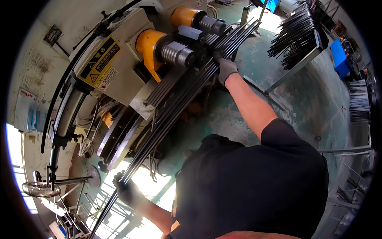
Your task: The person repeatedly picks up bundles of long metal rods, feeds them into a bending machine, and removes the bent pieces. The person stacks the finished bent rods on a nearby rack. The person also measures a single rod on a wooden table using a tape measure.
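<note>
A bundle of long, thin dark metal rods (pixel 162 119) slants from the lower left to the upper right, along the front of a machine. In a dark glove, my left hand (pixel 129 192) is closed round the rods near their lower end. Farther up, my right hand (pixel 227 70), in a grey and dark glove, grips the bundle from the right, its fingertips partly hidden among the rods. Ribbed metal rollers (pixel 178 54) on an orange mount (pixel 150 44) stand just left of my right hand. Both my arms are stretched wide apart.
The machine's grey housing (pixel 119 59) carries a yellow and black warning label. A curved black bar (pixel 55 99) arches at the left. A rack of dark rods (pixel 296 38) stands at the far right, near a blue bin (pixel 339 57). A fan (pixel 41 189) sits lower left.
</note>
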{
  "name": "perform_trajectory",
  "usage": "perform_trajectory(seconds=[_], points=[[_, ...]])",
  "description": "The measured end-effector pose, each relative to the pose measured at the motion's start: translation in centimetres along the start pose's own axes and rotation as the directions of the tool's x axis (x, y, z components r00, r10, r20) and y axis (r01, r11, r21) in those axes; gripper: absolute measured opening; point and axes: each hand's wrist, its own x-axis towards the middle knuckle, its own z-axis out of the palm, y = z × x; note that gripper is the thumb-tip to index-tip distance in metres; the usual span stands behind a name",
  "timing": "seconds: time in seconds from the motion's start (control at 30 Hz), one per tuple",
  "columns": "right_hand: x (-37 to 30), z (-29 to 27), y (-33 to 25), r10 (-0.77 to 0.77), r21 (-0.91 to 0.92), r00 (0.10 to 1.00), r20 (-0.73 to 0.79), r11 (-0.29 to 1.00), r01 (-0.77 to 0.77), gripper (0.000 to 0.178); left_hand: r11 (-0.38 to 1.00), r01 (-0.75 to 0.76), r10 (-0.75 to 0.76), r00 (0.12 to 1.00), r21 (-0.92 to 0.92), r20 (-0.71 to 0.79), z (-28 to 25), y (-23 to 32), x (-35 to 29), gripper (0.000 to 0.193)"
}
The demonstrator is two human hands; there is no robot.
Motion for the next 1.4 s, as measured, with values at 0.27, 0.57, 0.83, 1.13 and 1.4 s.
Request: perform_trajectory(seconds=[0.27, 0.57, 0.83, 1.13, 1.4], points=[[5.7, 3.6, 1.5, -0.048, 0.153, 0.985, 0.163, 0.988, 0.023, 0.038, 0.856, -0.142, 0.11, 0.99, 0.497, 0.093, 2.7, -4.5, 4.3, 0.032], [12.1, 5.7, 2.9, -0.126, 0.0, 0.968, 0.219, 0.992, 0.129, 0.018, 0.54, -0.44, 0.154, 0.89, 0.718, 0.43, 6.9, -13.2, 7.2, 0.038], [18.5, 6.2, 4.7, -0.398, -0.658, 0.853, 0.337, 0.548, 0.516, 0.028, 0.811, -0.125, -0.016, 0.972, 0.572, 0.236, 11.0, -17.2, 6.0, 0.033], [18.2, 6.4, 4.8, -0.404, -0.872, 0.894, 0.191, 0.349, 0.344, 0.034, 0.715, 0.441, -0.51, 0.86, -0.542, 0.027, 2.1, -5.7, 13.2, 0.024], [13.3, 8.6, 4.5, -0.336, -0.459, 0.941, 0.041, 0.83, 0.316, 0.029, 0.904, -0.149, 0.14, 0.989, 0.402, 0.052, 5.9, -14.8, 11.9, 0.033]])
